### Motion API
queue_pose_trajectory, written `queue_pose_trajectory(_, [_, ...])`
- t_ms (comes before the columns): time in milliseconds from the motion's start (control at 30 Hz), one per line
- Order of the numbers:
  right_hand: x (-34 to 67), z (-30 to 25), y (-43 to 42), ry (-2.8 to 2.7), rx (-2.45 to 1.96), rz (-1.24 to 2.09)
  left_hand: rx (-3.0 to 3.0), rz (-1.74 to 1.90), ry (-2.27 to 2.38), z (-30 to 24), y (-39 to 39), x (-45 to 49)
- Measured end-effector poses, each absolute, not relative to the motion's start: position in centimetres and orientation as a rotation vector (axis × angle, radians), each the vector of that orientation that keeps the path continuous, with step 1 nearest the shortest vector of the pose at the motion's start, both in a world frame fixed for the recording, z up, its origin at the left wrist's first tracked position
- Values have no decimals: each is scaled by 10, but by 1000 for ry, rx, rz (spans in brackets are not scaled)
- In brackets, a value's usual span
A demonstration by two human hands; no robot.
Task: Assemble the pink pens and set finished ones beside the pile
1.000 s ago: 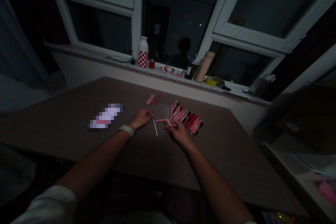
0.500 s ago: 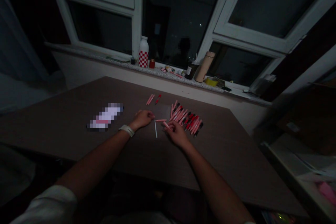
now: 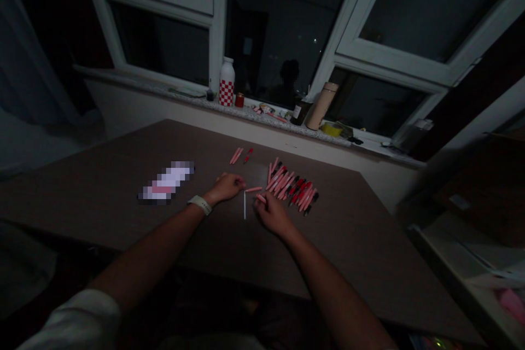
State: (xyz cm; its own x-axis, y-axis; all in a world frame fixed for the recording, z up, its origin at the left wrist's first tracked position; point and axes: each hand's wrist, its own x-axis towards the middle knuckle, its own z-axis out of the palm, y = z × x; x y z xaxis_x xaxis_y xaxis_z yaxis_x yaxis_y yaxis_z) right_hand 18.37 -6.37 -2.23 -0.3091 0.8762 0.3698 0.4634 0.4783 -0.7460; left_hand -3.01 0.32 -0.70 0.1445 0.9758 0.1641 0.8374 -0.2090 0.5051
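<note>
My right hand (image 3: 274, 214) is closed round a pink pen (image 3: 261, 198), whose end pokes out past the fingertips. My left hand (image 3: 228, 187), with a pale watch band on its wrist, has thumb and fingers drawn together; what they pinch, if anything, is too dark to make out. Between the hands, a thin white stick (image 3: 245, 205), like a pen refill, lies on the table. Near its far end rests a pink pen barrel (image 3: 253, 190). Just beyond my right hand is a pile of pink, red and black pen pieces (image 3: 283, 183).
Farther back on the table (image 3: 197, 142) lie two pink pens (image 3: 236, 155) and a red pen (image 3: 248, 156). A blurred-out phone-like object (image 3: 166, 182) is at the left. A checkered bottle (image 3: 226, 83) and a tan flask (image 3: 323, 106) stand on the windowsill.
The right hand has turned a little, and less of the pink pen shows from its grip. The left hand stays close to the white stick. The view has shifted slightly.
</note>
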Motion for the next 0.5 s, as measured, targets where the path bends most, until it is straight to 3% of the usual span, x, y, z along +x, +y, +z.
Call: queue_pose_trajectory(500, [179,-22,-69,-2194,-1213,524,2141,653,1727,-4,-1,-29])
